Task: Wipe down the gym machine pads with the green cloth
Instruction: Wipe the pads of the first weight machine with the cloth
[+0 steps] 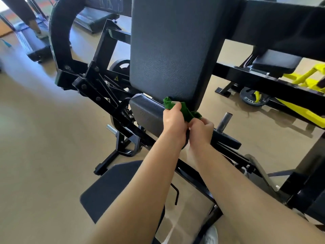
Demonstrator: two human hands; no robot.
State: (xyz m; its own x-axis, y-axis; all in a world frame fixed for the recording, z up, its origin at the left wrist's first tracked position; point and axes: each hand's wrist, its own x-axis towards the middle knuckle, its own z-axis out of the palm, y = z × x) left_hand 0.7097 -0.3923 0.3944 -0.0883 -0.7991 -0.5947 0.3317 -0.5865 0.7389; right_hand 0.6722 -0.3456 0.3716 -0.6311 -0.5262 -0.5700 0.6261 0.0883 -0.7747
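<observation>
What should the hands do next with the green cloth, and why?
Probably spread the green cloth flat against the bottom of the tall back pad and start wiping. The left hand and right hand both grip it in a crumpled bunch, right where that pad meets the seat pad, so it looks too bunched to wipe well.

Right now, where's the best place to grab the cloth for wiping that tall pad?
Likely the bunched middle of the cloth, from your side, palm behind it. The left hand and right hand pinch its ends, it spans between them, and the pad faces you.
</observation>
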